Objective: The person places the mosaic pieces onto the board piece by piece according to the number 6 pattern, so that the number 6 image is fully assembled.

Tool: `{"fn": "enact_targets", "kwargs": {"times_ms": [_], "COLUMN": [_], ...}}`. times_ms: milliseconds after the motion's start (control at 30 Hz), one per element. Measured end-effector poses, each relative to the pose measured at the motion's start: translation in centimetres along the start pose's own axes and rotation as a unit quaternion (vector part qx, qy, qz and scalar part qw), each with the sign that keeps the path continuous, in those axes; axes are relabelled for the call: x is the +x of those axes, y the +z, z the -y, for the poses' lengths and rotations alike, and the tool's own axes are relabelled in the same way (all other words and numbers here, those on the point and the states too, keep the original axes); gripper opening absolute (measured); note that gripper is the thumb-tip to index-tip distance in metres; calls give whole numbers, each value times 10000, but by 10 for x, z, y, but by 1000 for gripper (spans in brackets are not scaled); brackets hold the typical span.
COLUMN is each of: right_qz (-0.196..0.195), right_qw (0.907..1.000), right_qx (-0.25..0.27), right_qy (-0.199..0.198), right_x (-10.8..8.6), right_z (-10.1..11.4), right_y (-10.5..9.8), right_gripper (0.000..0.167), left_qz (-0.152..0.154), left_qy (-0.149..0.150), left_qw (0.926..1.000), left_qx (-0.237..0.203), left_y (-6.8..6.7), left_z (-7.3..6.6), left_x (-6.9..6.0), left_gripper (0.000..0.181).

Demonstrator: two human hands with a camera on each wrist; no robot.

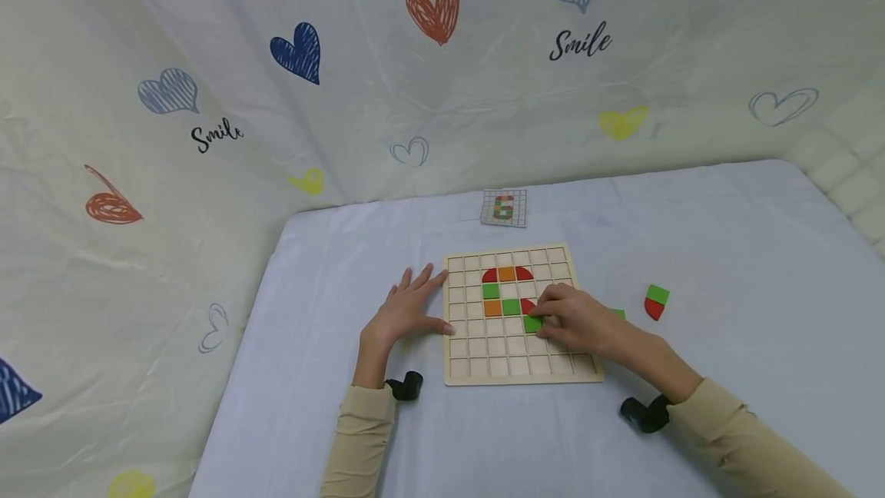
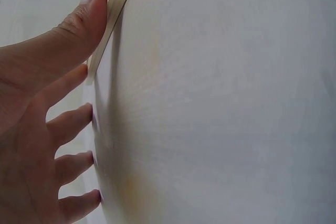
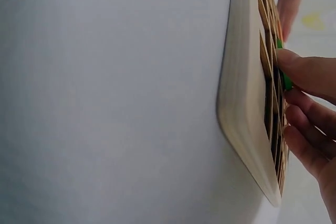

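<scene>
A square wooden grid board point(image 1: 477, 367) lies on the table with red, orange and green tiles set in several of its cells. My left hand point(image 1: 404, 310) is at the board's left edge, fingers spread, with thumb and index finger touching the rim. Over the board, my right hand point(image 1: 577, 317) pinches a green square tile point(image 1: 531, 324) between thumb and fingers, just below a red rounded tile point(image 1: 528, 306). From the right wrist, that green tile point(image 3: 287, 81) shows at the thumb tip, low over the grid; whether it is seated in a cell I cannot tell.
A small pattern card point(image 1: 504, 208) lies behind the board. To the right are a loose green tile and a red rounded tile point(image 1: 654, 308) touching it. Another green tile point(image 1: 618, 314) is partly hidden behind the right wrist. A printed cloth hangs along the back.
</scene>
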State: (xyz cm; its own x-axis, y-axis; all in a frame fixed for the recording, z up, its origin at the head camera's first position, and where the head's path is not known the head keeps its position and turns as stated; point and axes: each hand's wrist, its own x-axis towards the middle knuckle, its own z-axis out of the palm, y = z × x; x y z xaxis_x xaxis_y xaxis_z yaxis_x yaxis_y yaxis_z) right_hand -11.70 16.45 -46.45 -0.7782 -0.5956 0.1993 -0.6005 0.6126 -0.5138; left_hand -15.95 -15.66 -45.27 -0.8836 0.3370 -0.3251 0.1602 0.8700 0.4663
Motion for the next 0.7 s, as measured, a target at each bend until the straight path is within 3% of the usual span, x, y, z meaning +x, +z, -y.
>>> {"fn": "enact_targets", "kwargs": {"times_ms": [433,700], "right_qz": [-124,-185], "right_qw": [9998,9997], "right_qx": [-127,-30], "right_qy": [-89,134], "right_x": [-5,-20], "right_z": [1,-3], "right_y": [-5,-15], "right_gripper": [27,23], "left_qz": [-4,18], "left_qy": [-4,4], "left_qw": [10000,10000], "left_qx": [-30,66], "left_y": [0,0], "left_z": [-1,0], "left_x": [-2,-2], "left_gripper": [102,103]}}
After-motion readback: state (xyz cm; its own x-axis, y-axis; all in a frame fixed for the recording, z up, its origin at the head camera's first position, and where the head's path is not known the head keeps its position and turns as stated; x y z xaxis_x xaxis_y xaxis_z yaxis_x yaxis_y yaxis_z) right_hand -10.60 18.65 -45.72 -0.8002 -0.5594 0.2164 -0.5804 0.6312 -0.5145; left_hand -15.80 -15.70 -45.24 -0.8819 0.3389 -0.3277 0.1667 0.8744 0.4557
